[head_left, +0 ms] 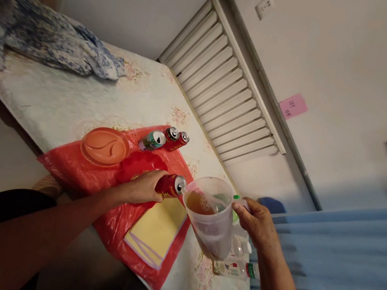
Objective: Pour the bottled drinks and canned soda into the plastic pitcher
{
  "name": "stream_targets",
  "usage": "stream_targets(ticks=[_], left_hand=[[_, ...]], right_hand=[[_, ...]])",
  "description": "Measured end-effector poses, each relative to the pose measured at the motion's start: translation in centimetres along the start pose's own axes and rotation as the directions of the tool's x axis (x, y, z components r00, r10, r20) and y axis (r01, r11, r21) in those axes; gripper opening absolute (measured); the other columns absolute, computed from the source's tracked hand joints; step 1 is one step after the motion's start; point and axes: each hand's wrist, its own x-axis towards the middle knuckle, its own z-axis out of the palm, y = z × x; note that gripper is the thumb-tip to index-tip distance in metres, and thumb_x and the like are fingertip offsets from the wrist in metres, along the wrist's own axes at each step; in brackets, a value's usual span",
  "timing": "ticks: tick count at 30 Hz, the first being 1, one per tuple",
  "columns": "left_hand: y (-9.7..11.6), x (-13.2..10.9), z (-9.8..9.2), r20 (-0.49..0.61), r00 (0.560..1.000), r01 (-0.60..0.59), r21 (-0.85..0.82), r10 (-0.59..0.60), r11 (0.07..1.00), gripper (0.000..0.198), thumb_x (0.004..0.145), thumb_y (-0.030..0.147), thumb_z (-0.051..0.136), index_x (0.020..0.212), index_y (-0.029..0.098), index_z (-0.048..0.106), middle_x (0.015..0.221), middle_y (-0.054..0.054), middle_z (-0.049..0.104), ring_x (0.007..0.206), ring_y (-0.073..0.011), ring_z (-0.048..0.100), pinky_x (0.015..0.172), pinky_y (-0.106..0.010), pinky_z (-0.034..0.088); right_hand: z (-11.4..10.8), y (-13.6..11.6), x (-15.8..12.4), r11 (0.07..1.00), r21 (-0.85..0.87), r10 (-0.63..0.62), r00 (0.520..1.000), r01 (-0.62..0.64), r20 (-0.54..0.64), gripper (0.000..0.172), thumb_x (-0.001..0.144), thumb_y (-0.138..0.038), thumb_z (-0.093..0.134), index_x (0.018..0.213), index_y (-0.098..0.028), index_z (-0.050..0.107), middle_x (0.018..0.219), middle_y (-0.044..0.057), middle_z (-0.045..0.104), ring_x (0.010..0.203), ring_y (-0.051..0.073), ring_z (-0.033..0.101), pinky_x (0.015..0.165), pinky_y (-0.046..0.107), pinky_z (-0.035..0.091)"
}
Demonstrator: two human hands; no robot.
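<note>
My left hand (146, 187) is wrapped round a red drink can (168, 186), whose silver top is tilted towards the rim of a clear plastic pitcher (213, 231). Amber-brown liquid (200, 203) shows inside the pitcher, which leans over. Gripping the pitcher's handle is my right hand (257, 224). Below the can lies a folded yellow cloth (158, 229) with a purple edge. A scalloped red plate (134, 162) is partly hidden by my left hand. Whether drink flows from the can, I cannot tell.
An orange divided dish (103, 145) sits on a red plastic sheet (63, 159). Beyond stand a green can (153, 140), a dark can (172, 134) and another red can (181, 140). Plastic bottles (235, 268) are behind the pitcher. Blue-white fabric (55, 35) lies at the table's far left.
</note>
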Motion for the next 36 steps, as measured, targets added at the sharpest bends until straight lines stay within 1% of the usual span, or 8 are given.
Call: stream_targets(ticks=[6, 9, 18, 22, 27, 31, 36], left_hand=[[0.03, 0.14, 0.02, -0.008, 1.0, 0.011, 0.033, -0.01, 0.999, 0.056, 0.06, 0.023, 0.074, 0.115, 0.024, 0.061, 0.117, -0.006, 0.069, 0.104, -0.027, 0.066, 0.082, -0.032, 0.051], [0.04, 0.13, 0.03, -0.008, 1.0, 0.016, 0.037, -0.016, 0.999, 0.056, 0.061, 0.024, 0.073, 0.115, 0.024, 0.061, 0.116, -0.006, 0.069, 0.104, -0.0275, 0.066, 0.081, -0.032, 0.051], [-0.09, 0.22, 0.06, -0.007, 1.0, 0.026, 0.058, -0.026, 0.998, 0.058, 0.061, 0.026, 0.074, 0.117, 0.023, 0.06, 0.117, -0.007, 0.068, 0.104, -0.0272, 0.065, 0.083, -0.032, 0.05], [0.04, 0.13, 0.04, -0.001, 0.999, 0.035, 0.034, -0.035, 0.999, 0.057, 0.062, 0.025, 0.074, 0.117, 0.023, 0.06, 0.115, -0.006, 0.069, 0.103, -0.0265, 0.065, 0.08, -0.032, 0.051], [0.1, 0.04, 0.03, -0.004, 1.0, 0.031, 0.012, -0.031, 0.999, 0.056, 0.061, 0.024, 0.075, 0.116, 0.022, 0.06, 0.114, -0.006, 0.069, 0.103, -0.0275, 0.066, 0.08, -0.032, 0.052], [-0.04, 0.04, 0.04, -0.007, 1.0, 0.017, -0.001, -0.017, 1.0, 0.057, 0.062, 0.025, 0.076, 0.116, 0.022, 0.061, 0.114, -0.007, 0.07, 0.102, -0.028, 0.067, 0.078, -0.033, 0.053], [-0.12, 0.0, 0.0, -0.008, 1.0, 0.006, 0.009, -0.006, 1.0, 0.057, 0.063, 0.027, 0.076, 0.117, 0.023, 0.06, 0.113, -0.006, 0.069, 0.102, -0.0274, 0.067, 0.079, -0.032, 0.052]], right_hand=[[-0.02, 0.02, 0.07, 1.0, -0.012, -0.014, 1.0, 0.014, 0.009, 0.056, 0.073, -0.07, 0.067, 0.056, -0.02, 0.051, 0.051, -0.004, 0.037, 0.05, 0.009, 0.031, 0.044, 0.022, 0.023], [-0.07, 0.07, 0.1, 0.999, -0.025, -0.02, 1.0, 0.02, 0.01, 0.056, 0.074, -0.071, 0.066, 0.057, -0.02, 0.051, 0.052, -0.004, 0.037, 0.05, 0.01, 0.032, 0.044, 0.022, 0.024], [-0.04, -0.35, 0.1, 0.999, -0.032, -0.015, 1.0, 0.015, 0.011, 0.058, 0.071, -0.074, 0.067, 0.057, -0.02, 0.052, 0.052, -0.005, 0.037, 0.051, 0.01, 0.032, 0.046, 0.023, 0.026], [-0.06, -0.29, 0.17, 0.999, -0.026, -0.019, 1.0, 0.019, 0.014, 0.06, 0.071, -0.076, 0.067, 0.055, -0.021, 0.049, 0.051, -0.005, 0.035, 0.05, 0.01, 0.031, 0.045, 0.023, 0.026], [-0.18, -0.34, 0.22, 0.998, -0.057, -0.029, 1.0, 0.029, 0.008, 0.062, 0.07, -0.078, 0.066, 0.055, -0.02, 0.051, 0.052, -0.005, 0.035, 0.051, 0.01, 0.031, 0.045, 0.023, 0.026], [-0.21, -0.28, 0.24, 0.998, -0.057, -0.021, 1.0, 0.022, 0.016, 0.06, 0.071, -0.076, 0.066, 0.056, -0.02, 0.049, 0.052, -0.005, 0.035, 0.051, 0.01, 0.03, 0.045, 0.023, 0.025], [-0.28, -0.27, 0.18, 0.997, -0.071, -0.014, 1.0, 0.016, 0.025, 0.055, 0.073, -0.071, 0.065, 0.058, -0.02, 0.052, 0.053, -0.005, 0.035, 0.052, 0.01, 0.031, 0.047, 0.024, 0.026]])
